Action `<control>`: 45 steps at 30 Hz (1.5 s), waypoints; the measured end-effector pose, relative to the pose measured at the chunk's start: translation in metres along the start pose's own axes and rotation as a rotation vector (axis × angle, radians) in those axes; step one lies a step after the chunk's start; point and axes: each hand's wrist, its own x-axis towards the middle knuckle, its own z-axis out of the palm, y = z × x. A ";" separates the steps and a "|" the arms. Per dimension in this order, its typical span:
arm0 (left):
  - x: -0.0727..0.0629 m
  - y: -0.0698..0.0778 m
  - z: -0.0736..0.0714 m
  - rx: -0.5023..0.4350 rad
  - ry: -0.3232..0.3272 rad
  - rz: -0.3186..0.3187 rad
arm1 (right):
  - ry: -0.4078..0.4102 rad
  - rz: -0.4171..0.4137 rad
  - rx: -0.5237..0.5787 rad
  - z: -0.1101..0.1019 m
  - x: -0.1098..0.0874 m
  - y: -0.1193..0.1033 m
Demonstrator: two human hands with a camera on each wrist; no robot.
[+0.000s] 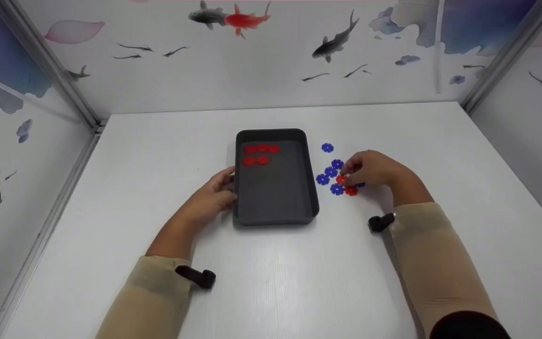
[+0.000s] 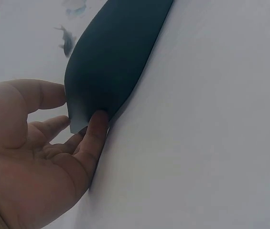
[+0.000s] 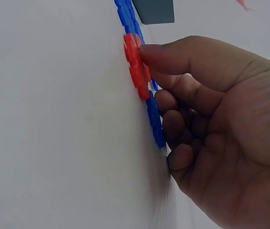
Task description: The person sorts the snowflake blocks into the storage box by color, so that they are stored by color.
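Observation:
A dark grey rectangular tray (image 1: 275, 197) stands in the middle of the table. Several red flower-shaped plastic discs (image 1: 261, 161) lie in two rows at its far left inside. My left hand (image 1: 212, 200) touches the outside of the tray's left wall, its fingertips against the dark side (image 2: 111, 57) in the left wrist view. To the right of the tray, my right hand (image 1: 374, 169) pinches a red flower-shaped disc (image 3: 134, 55), with the thumb tip on its face. Another red disc (image 1: 351, 190) lies close by. The curled fingers partly hide the pile.
Several blue flower-shaped discs (image 1: 330, 172) cluster between the tray and my right hand, and one blue disc (image 1: 327, 148) lies farther back. White panels (image 1: 271, 70) with painted fish bound the white table (image 1: 271, 282) at the back and sides.

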 end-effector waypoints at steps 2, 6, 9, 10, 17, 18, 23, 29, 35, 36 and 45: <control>0.001 0.000 0.000 -0.002 0.005 -0.001 | 0.003 0.004 -0.006 0.000 0.000 -0.001; 0.001 0.001 0.000 0.003 0.005 0.000 | 0.003 0.014 -0.018 0.000 0.000 -0.004; 0.001 0.002 0.000 0.011 0.002 0.001 | 0.001 0.024 -0.020 0.000 -0.001 -0.006; 0.001 0.002 0.000 0.013 0.001 0.003 | 0.002 0.025 -0.019 0.000 -0.001 -0.006; -0.002 0.003 0.001 0.016 0.012 -0.007 | 0.042 0.014 0.132 -0.001 0.002 0.002; -0.002 0.003 0.001 0.016 0.014 -0.010 | 0.045 0.016 0.160 -0.001 0.002 0.003; -0.002 0.003 0.001 0.013 0.013 -0.006 | 0.077 0.037 0.267 -0.007 0.001 0.006; -0.003 0.002 0.000 0.005 0.011 -0.002 | 0.115 0.007 0.509 -0.009 -0.004 -0.021; -0.002 0.000 0.000 -0.005 0.008 -0.012 | 0.061 -0.116 0.753 0.002 -0.005 -0.079; -0.001 -0.001 0.000 -0.007 0.009 -0.014 | 0.050 -0.132 0.780 0.004 -0.003 -0.089; 0.000 0.000 0.001 -0.009 0.007 -0.003 | -0.054 -0.120 0.763 0.009 0.035 -0.144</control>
